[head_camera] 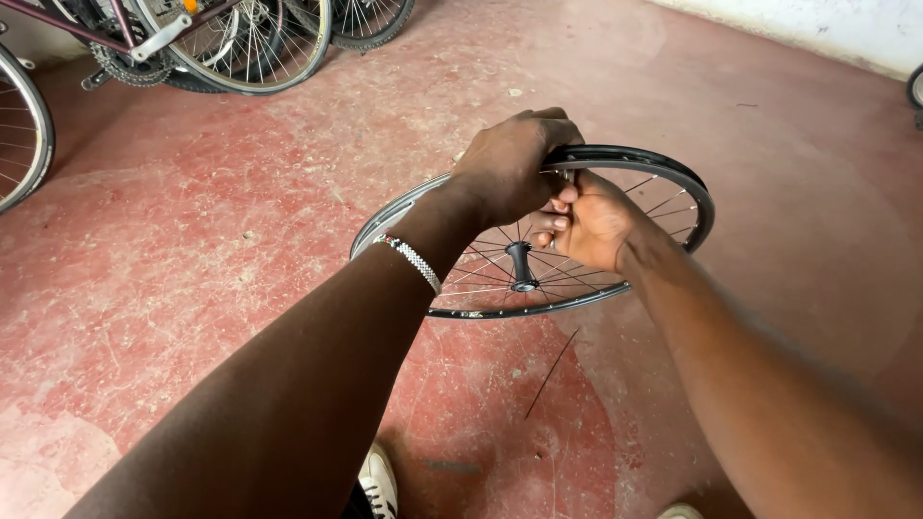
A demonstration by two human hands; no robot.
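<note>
A black bicycle wheel rim (673, 178) with thin spokes and a black hub (520, 264) is held tilted above a red floor. My left hand (510, 163) grips the top of the rim from above; a beaded bracelet sits on that wrist. My right hand (591, 221) is inside the rim just below, fingers pinched on a spoke near the rim. What the fingertips hold exactly is hidden between the two hands.
A loose spoke (551, 375) lies on the red concrete floor (240, 221) below the wheel. Bicycles with wheels (252, 48) stand at the top left, another wheel (21, 135) at the left edge. A white wall (827, 24) runs along the top right. My shoes (380, 481) show at the bottom.
</note>
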